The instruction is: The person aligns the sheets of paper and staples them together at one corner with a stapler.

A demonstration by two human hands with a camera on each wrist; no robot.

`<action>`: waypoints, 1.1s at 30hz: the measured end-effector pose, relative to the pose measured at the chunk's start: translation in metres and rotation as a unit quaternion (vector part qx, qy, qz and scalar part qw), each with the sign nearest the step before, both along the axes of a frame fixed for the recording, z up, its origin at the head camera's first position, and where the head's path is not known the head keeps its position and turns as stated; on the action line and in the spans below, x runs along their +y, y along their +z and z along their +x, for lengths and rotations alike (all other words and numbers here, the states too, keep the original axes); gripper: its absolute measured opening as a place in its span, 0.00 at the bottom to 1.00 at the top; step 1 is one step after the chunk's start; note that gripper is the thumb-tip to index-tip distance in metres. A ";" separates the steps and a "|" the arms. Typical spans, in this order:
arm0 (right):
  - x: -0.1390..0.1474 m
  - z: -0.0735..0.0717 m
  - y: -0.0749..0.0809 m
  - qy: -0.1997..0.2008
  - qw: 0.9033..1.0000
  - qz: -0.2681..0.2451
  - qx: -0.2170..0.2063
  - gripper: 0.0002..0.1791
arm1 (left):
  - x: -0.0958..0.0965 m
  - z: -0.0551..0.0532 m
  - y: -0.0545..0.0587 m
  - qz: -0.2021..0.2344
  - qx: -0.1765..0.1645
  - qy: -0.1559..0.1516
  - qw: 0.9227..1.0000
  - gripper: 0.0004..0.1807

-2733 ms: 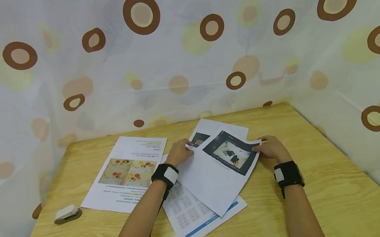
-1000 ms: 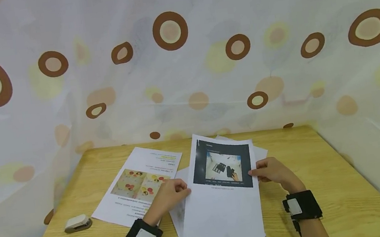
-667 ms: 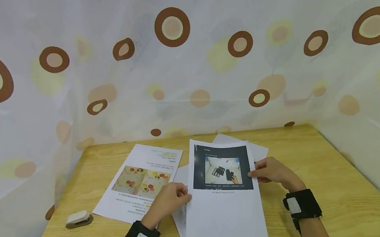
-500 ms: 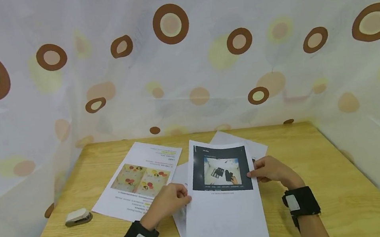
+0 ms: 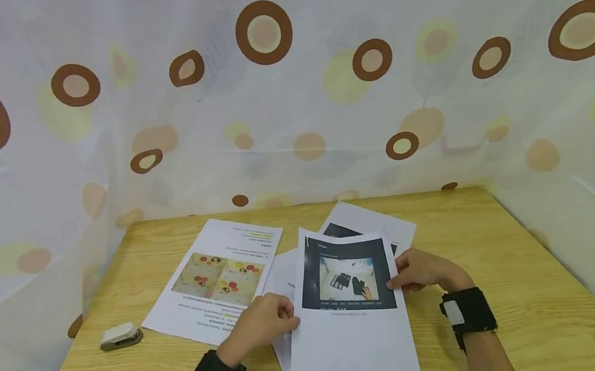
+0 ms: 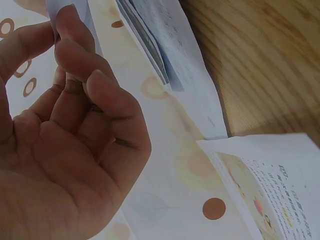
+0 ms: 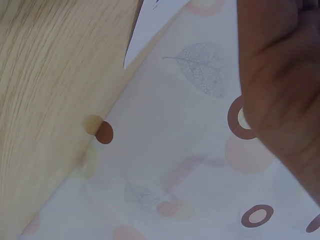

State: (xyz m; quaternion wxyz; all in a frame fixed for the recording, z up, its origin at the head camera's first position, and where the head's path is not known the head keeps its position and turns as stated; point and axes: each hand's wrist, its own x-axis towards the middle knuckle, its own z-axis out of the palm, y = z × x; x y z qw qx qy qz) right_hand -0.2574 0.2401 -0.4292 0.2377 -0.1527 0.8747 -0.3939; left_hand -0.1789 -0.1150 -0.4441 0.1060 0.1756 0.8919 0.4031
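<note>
A printed sheet of paper [image 5: 353, 347] with a dark-framed photo at its far end is held up between both hands. My left hand [image 5: 262, 325] pinches its left edge between thumb and fingers; the left wrist view shows the pinch at the top, with the other fingers curled. On the opposite edge my right hand [image 5: 427, 270] pinches the paper beside the photo. In the right wrist view only part of the right hand [image 7: 282, 85] shows, its fingertips out of frame. Behind the held sheet lie another printed sheet [image 5: 378, 222] and a partly covered sheet [image 5: 281, 272].
To the left lies a printed page [image 5: 178, 311] with pictures of red and yellow round shapes. A small white and grey stapler [image 5: 120, 336] sits near the left edge of the wooden table [image 5: 513, 282]. A patterned curtain [image 5: 286, 99] encloses the back and sides.
The sheet was first lifted at an angle off the pile, then turned straight and drawn nearer. In the last half second it has lowered slightly, uncovering more of the sheet behind.
</note>
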 end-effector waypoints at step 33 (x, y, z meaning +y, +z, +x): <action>-0.012 0.007 -0.007 0.029 0.992 0.085 -0.084 0.16 | 0.002 0.023 -0.007 -0.058 -0.040 -0.041 0.997 0.14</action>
